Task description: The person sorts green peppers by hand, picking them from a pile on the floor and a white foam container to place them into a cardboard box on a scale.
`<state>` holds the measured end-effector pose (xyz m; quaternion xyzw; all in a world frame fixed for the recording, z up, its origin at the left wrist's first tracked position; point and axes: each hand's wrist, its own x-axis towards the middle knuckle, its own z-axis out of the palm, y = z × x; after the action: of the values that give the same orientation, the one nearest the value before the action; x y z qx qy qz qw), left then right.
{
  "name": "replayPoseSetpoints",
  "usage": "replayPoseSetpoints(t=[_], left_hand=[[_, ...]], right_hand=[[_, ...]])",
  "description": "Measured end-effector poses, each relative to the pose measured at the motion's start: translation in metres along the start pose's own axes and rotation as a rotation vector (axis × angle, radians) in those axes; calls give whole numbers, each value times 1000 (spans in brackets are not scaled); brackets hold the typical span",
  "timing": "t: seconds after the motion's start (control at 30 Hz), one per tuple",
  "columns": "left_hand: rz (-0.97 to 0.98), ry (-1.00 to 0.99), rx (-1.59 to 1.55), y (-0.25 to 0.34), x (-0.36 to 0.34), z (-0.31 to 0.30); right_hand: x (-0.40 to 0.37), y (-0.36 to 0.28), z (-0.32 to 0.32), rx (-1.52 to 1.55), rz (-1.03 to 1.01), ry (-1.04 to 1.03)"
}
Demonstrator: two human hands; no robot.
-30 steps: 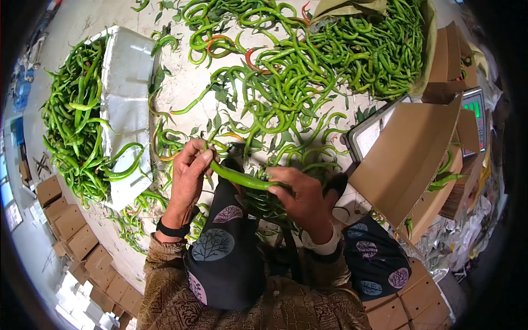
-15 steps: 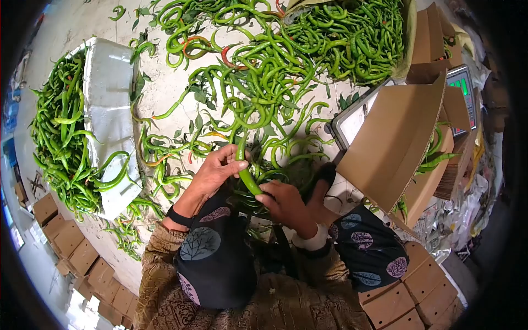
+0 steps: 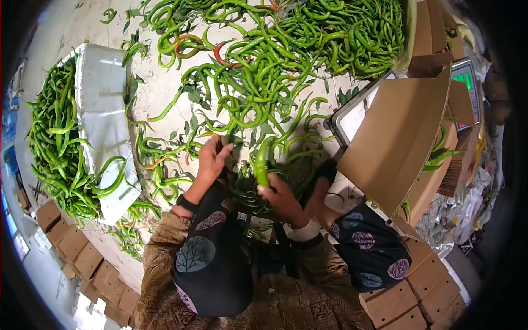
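In my right hand is a long green chili pepper, gripped near its lower end and pointing up and away from me. My left hand is to the left of it, apart from that pepper, its thumb and fingers slightly spread at the near edge of the loose chili pile. Some of its fingers are hidden behind the hand. Below and between both hands, more green peppers lie bunched in shadow in front of my knees.
A white foam box full of green peppers stands at the left. At the far right is an open sack of peppers. A cardboard box sits on a digital scale at the right. Brown cartons are stacked behind me.
My left hand has let go of the pepper and moved left and slightly away. My right hand keeps the pepper, now more upright and further right. The view has shifted slightly.
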<state>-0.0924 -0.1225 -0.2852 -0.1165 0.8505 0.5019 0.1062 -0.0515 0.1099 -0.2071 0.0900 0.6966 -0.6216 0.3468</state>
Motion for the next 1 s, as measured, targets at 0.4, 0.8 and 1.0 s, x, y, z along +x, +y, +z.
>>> replayPoseSetpoints(t=[0.4, 0.8, 1.0], left_hand=[[-363, -355, -445, 2, -3, -13], [-68, -409, -162, 36, -9, 0], [399, 16, 396, 33, 61, 3]], right_hand=[[14, 12, -5, 424, 244, 85], [44, 28, 1, 555, 163, 200], [37, 12, -32, 470, 165, 123]])
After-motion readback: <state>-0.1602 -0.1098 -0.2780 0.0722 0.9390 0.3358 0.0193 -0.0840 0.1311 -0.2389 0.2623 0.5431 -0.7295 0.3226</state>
